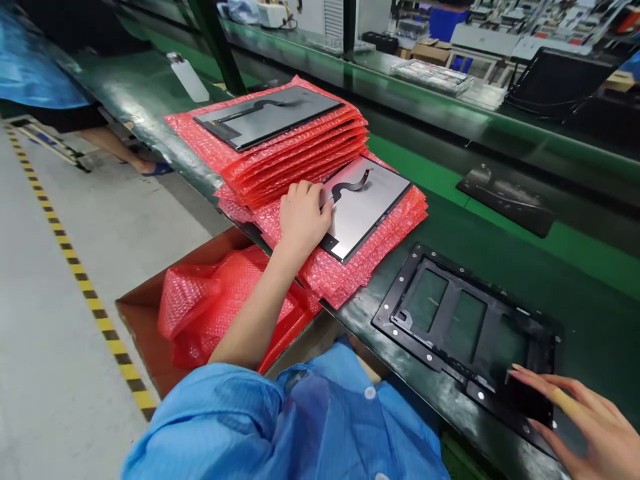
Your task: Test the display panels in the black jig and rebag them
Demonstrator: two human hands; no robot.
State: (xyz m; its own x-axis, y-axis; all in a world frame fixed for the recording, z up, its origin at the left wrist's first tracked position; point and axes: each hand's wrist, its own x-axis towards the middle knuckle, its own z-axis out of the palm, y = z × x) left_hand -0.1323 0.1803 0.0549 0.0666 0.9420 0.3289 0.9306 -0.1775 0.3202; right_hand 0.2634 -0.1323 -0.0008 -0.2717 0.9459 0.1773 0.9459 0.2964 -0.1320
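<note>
My left hand (304, 217) is at the near left edge of an LCD panel (373, 203), its thumb over the silvery back and its fingers curled at the edge. A dark ribbon cable (350, 188) lies across that back. Beneath the panel is a stack of red bubble-wrap bags (345, 283). My right hand (583, 413) is over the right end of a black frame-shaped fixture (445, 313), thumb and fingers apart. A dark area shows between those fingers; whether they touch the fixture, I cannot make out.
Behind, another LCD panel (270, 113) tops a taller red bubble-wrap stack (300, 163). A white bottle (189, 79) stands farther back on the green bench (415, 233). Below left, a cardboard box (145, 327) holds red bubble wrap (215, 293). Another person's blue garment (35, 67) shows upper left.
</note>
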